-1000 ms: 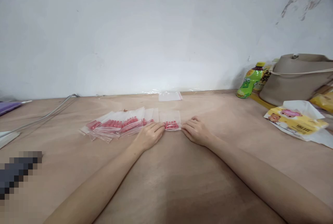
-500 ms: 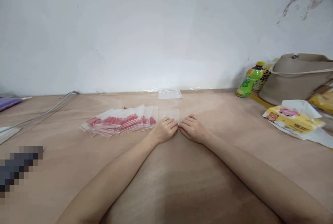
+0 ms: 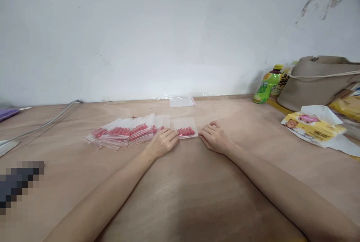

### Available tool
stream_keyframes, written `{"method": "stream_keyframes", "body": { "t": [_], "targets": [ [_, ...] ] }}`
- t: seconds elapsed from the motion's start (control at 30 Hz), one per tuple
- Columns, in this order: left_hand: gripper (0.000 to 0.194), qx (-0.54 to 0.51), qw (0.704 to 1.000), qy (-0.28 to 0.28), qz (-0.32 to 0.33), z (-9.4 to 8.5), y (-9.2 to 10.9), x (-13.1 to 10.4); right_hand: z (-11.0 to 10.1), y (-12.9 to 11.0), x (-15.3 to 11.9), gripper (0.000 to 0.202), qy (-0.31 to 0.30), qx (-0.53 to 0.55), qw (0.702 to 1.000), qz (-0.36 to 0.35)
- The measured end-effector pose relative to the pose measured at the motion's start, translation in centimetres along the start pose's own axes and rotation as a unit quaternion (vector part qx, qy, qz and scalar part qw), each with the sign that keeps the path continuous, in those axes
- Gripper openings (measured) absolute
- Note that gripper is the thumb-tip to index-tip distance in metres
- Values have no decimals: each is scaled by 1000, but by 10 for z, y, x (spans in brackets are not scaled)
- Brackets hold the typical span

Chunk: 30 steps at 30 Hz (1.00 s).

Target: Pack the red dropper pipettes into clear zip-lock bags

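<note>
A small clear zip-lock bag (image 3: 183,123) with several red capsule-like pieces lies flat on the table, its zip edge toward me. My left hand (image 3: 164,142) has its fingers closed at the bag's near left corner. At the near right corner, my right hand (image 3: 214,138) is closed too, its fingertips pinching the edge. To the left, a fanned row of similar zip-lock bags (image 3: 119,131) overlaps, each with red pieces inside; my left hand covers part of the row's right end.
A stack of flat zip-lock bags (image 3: 182,102) lies by the wall. Right: a green drink bottle (image 3: 264,88), a beige bag (image 3: 309,84) and a tissue pack (image 3: 312,126). Left: a grey cable (image 3: 59,116), a purple item (image 3: 8,113) and a blurred dark object (image 3: 19,184).
My left hand has slid left along the bag's near edge, away from my right hand, uncovering the red pieces. My right hand has shifted slightly right.
</note>
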<state>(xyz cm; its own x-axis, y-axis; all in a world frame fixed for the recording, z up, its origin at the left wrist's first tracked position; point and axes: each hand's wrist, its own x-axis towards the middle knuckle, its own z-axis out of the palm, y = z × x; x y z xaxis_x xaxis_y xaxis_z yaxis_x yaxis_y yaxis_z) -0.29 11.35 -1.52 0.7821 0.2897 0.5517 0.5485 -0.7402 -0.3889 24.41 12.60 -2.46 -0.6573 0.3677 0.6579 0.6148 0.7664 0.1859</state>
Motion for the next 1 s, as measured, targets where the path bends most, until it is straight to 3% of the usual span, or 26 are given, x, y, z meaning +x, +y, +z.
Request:
{"method": "stream_keyframes", "body": {
  "t": [0.33,0.47,0.57,0.7,0.9,1.0],
  "targets": [
    [18,12,999,-16,-26,-1,-1,-4,-3,-4,5,20,-21,33,999,19],
    [14,5,999,-25,-30,-3,2,0,5,-19,21,39,-63,78,995,3],
    [23,23,995,-35,-89,-13,3,-4,15,-21,23,39,-110,114,987,20],
    [28,61,985,-56,-150,-25,-3,-20,15,3,3,37,-142,121,980,69],
    [15,79,992,-38,-96,-25,-15,-32,-11,62,-49,39,-157,83,978,113],
    [18,61,996,-23,-57,-18,-15,-27,-23,69,-57,39,-133,51,984,108]
  ]
}}
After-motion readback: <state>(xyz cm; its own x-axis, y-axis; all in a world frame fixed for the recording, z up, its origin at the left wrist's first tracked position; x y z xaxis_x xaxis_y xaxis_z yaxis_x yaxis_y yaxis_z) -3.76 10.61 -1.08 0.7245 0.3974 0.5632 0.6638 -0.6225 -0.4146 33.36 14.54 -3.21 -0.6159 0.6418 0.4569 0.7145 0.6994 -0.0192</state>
